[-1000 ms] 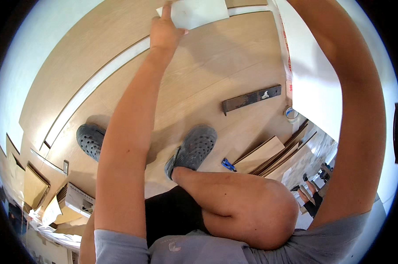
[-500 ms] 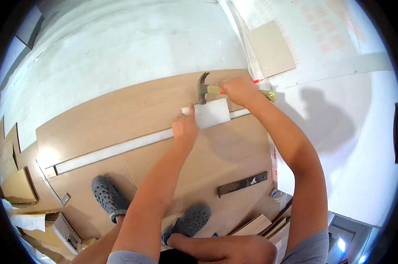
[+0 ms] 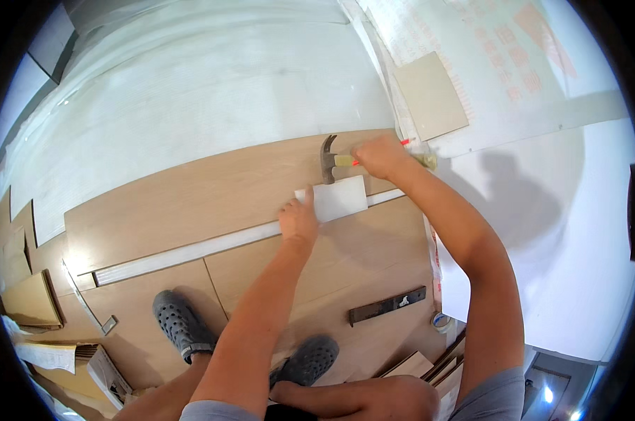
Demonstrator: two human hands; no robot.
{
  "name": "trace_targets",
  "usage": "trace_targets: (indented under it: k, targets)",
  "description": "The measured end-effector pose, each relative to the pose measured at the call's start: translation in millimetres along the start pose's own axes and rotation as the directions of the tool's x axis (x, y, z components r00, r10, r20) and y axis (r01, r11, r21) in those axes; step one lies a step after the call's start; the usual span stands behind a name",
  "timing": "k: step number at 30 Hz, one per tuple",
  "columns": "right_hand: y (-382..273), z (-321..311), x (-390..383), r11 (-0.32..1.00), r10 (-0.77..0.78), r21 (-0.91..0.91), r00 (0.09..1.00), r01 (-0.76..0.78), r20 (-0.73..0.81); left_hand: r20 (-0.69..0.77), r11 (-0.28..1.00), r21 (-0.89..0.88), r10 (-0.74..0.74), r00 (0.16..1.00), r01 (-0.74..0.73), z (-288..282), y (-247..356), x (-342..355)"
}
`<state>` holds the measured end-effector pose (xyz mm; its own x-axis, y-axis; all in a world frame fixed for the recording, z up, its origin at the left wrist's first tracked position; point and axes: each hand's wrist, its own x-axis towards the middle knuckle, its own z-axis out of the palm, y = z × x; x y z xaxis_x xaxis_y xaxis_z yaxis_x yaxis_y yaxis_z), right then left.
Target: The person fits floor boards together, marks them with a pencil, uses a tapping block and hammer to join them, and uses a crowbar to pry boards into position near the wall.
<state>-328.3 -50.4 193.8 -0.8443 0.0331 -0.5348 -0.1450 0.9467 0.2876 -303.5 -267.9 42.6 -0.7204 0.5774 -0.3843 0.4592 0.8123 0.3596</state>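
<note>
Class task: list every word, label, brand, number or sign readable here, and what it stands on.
Pale sheeting, upper right: large red characters, wording not copied here.
Plastic strip, right: red print, too small to read.
Dark metal bar: white mark, too small to read.
Paper, lower left: too blurred to read.
Hammer and white block: no legible text.

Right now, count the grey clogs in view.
2: the first clog is left of the person's left forearm; the second clog is right of it, partly covered.

Claw hammer [image 3: 328, 161] beside white block [image 3: 342, 200]
</note>
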Motion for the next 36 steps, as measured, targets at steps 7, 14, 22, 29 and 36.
trace_targets:
  k: [7, 14, 22, 29, 36]
  targets:
    - [9, 1, 3, 0.991, 0.104, 0.086, 0.993, -0.100, -0.052, -0.032, 0.998, -0.059, 0.026, 0.999, -0.028, -1, 1, -2]
    - [20, 38, 7, 0.984, 0.100, 0.162, 0.979, -0.071, -0.176, -0.152, 0.984, -0.174, 0.017, 0.988, -0.043, 29, -2, 5]
    - [-3, 13, -2, 0.998, -0.006, 0.065, 0.995, 0.013, -0.099, -0.129, 0.996, -0.086, -0.042, 0.991, 0.031, 19, -2, 2]
    - [-2, 33, -11, 0.998, 0.030, 0.053, 0.985, -0.021, -0.170, 0.062, 0.999, -0.042, -0.014, 0.998, 0.017, 5, -6, 7]
    - [-27, 1, -8, 1.000, 0.028, 0.015, 0.994, -0.027, -0.105, 0.112, 0.994, 0.109, -0.043, 0.993, 0.031, -41, -73, -18]
